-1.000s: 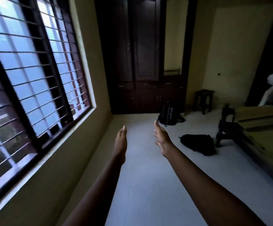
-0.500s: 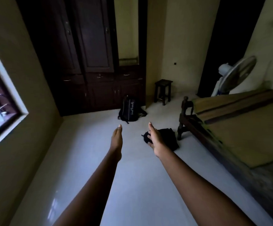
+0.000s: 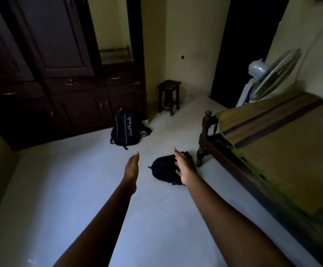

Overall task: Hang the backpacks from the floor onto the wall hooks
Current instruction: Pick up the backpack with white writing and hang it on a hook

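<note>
So, left hand [image 3: 131,166]: stretched forward on a straight arm, edge-on to the camera, fingers straight and together, holding nothing.
Right hand [image 3: 183,168]: stretched forward too, palm turned down, fingers extended and slightly spread, thumb out to the side; nothing is gripped.
Hands to each other: apart, side by side at about the same reach, with bare floor showing between them.
Right hand and bag: the hand overlaps the right part of the flat backpack [image 3: 163,171] in this view; whether it touches the fabric cannot be told.
Flat backpack: black, slumped on the floor [image 3: 70,189], just beside the corner leg of the bed [image 3: 282,141].
Upright backpack [image 3: 126,130]: black with white stripes and white script down its front, standing on the floor against the base of the wardrobe [image 3: 60,74], well beyond the left hand.
Wardrobe: dark wood, tall doors above drawers and low cabinets, filling the far left wall.
Stool [image 3: 169,95]: small, dark, standing near the far wall between the wardrobe and a dark doorway [image 3: 243,45].
Bed: wooden frame with a turned post, covered by a brownish striped mat, along the right side.
Fan [image 3: 272,74]: pale pedestal fan standing behind the bed, its head tilted.
</note>
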Tool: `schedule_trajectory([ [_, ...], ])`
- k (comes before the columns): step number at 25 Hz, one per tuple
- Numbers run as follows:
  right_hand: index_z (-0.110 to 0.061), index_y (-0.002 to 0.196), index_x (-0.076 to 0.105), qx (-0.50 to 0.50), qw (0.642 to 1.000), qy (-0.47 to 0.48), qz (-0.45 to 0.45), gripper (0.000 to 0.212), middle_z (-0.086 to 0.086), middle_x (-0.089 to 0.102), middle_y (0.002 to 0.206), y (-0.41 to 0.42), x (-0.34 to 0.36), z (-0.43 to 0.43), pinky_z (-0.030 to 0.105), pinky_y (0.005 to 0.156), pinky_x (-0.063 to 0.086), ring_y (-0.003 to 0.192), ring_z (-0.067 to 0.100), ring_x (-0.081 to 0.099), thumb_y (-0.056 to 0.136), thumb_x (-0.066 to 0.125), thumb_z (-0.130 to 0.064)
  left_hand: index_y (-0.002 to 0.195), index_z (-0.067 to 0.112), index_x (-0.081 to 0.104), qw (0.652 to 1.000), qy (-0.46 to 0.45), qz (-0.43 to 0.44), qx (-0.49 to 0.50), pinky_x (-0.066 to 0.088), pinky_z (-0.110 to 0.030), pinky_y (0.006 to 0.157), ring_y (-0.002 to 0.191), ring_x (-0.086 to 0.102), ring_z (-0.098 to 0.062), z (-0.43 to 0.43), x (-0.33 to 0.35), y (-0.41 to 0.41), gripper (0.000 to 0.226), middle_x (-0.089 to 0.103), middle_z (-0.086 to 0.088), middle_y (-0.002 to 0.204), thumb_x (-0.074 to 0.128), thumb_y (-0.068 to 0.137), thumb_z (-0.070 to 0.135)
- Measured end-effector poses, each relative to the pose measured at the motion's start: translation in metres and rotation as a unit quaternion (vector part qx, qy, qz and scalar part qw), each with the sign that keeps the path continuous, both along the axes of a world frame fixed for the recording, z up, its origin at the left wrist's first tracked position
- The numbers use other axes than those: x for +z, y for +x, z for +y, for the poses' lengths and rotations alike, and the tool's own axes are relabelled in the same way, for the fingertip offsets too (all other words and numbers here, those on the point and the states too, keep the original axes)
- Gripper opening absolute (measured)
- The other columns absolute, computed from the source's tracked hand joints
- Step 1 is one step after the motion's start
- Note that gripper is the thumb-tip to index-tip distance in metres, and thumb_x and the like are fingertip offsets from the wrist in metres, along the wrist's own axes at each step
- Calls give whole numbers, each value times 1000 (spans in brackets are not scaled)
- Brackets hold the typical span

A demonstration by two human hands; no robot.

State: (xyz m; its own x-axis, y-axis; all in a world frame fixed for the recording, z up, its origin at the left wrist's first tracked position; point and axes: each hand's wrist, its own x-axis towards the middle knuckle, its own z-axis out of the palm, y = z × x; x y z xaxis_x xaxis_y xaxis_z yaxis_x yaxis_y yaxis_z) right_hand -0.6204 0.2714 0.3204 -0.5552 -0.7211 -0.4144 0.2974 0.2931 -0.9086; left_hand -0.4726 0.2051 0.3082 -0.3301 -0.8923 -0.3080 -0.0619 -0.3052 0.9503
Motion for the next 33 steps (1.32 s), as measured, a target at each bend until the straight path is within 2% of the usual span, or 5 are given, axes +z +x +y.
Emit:
schedule_trajectory([
  [13,-8,134,44,58,990,128,-30,44,10,44,143,-173,-162,-404,41,110,37,132,27,42,96,47,-29,130,13,53,984,76,-159,-21,33,-32,106,130,45,-23,-361,-143,-179,43,51,-5,140,48,93,35],
  [18,-6,136,43,131,970,199,58,48,14,47,140,-206,-359,-536,37,110,35,131,29,44,94,52,-27,128,16,55,967,128,-220,-29,35,-28,101,130,46,-25,-487,-311,-221,50,53,-6,137,53,86,43],
  [26,-13,145,26,339,808,325,357,79,13,32,150,-230,-755,-604,43,115,27,140,30,30,81,68,-32,123,16,58,943,102,-309,-77,31,-18,88,123,51,-22,-605,-656,-259,33,57,-4,134,45,95,29],
  [30,-4,128,53,284,747,332,502,57,20,61,124,-216,-828,-591,42,95,50,113,35,60,74,71,-8,124,17,58,940,130,-302,-93,33,-19,86,119,52,-19,-604,-730,-256,35,58,-3,132,46,95,32],
  [33,1,119,60,285,758,296,506,34,23,67,115,-207,-829,-602,44,90,54,106,35,65,87,51,-6,123,21,60,943,168,-278,-70,33,-20,85,107,52,-13,-606,-741,-247,34,60,-1,129,49,93,34],
])
